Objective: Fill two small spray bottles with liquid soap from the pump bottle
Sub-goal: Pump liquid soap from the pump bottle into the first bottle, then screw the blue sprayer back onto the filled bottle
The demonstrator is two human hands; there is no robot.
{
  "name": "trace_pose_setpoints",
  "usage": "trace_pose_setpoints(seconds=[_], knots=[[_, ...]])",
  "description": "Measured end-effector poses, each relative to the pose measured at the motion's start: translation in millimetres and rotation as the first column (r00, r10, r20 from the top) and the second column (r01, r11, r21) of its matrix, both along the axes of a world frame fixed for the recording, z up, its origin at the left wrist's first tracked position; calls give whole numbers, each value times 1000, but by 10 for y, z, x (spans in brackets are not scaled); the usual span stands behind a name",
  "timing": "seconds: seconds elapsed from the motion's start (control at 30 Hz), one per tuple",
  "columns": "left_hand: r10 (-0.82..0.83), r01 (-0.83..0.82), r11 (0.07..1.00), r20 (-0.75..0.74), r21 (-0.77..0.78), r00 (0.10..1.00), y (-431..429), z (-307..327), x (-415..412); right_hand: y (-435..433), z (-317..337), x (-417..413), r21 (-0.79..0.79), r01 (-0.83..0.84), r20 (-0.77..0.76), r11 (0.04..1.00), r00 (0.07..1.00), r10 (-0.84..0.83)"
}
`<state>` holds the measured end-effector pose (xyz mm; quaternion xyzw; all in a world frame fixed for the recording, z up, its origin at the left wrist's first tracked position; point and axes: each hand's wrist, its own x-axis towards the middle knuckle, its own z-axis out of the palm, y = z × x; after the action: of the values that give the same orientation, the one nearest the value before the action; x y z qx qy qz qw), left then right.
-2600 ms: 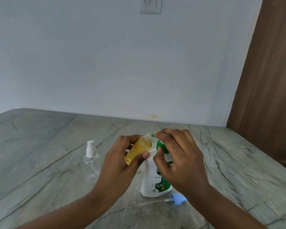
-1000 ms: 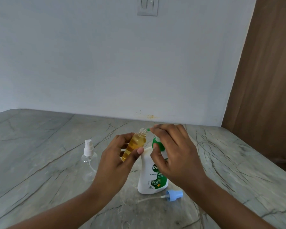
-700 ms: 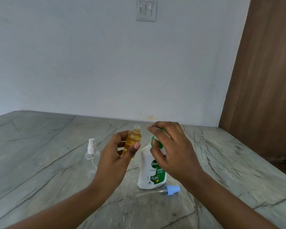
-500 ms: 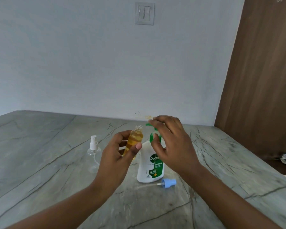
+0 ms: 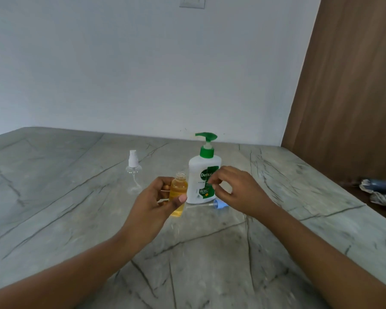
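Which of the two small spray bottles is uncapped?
The amber-filled bottle in the left hand: bare open neck, a blue sprayer lying loose by the pump bottle. The clear bottle standing further left has its white sprayer on.

A left hand (image 5: pixel 152 204) is gripping an uncapped, soap-filled spray bottle (image 5: pixel 178 192) just beside the pump bottle (image 5: pixel 203 175), mid-surface; the right hand (image 5: pixel 236 188) is hovering, loosely curled, over a blue spray cap (image 5: pixel 220 204); a clear spray bottle (image 5: pixel 133 172) is standing farther left.
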<state>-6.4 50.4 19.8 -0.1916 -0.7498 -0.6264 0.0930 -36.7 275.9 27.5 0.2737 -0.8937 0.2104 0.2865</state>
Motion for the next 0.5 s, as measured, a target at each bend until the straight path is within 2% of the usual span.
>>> trace_pose_setpoints(seconds=[0.1,0.17,0.3,0.4,0.5], knots=[[-31,32,997,16,-63,999,3,-63,17,92,-136,-27,158,35,164,987,985,-61],[-43,46,992,28,-119,999,1,-109,-5,155,-164,-56,205,27,248,978,966,-79],[-33,43,984,56,-174,998,-14,-216,-76,267,-137,-93,206,-38,447,978,893,-59],[-31,42,991,86,-130,996,-8,-231,-103,334,-145,-120,209,-25,489,978,868,-83],[-43,54,991,96,-124,995,-13,-237,-112,351,-94,-103,128,-27,535,991,843,-46]])
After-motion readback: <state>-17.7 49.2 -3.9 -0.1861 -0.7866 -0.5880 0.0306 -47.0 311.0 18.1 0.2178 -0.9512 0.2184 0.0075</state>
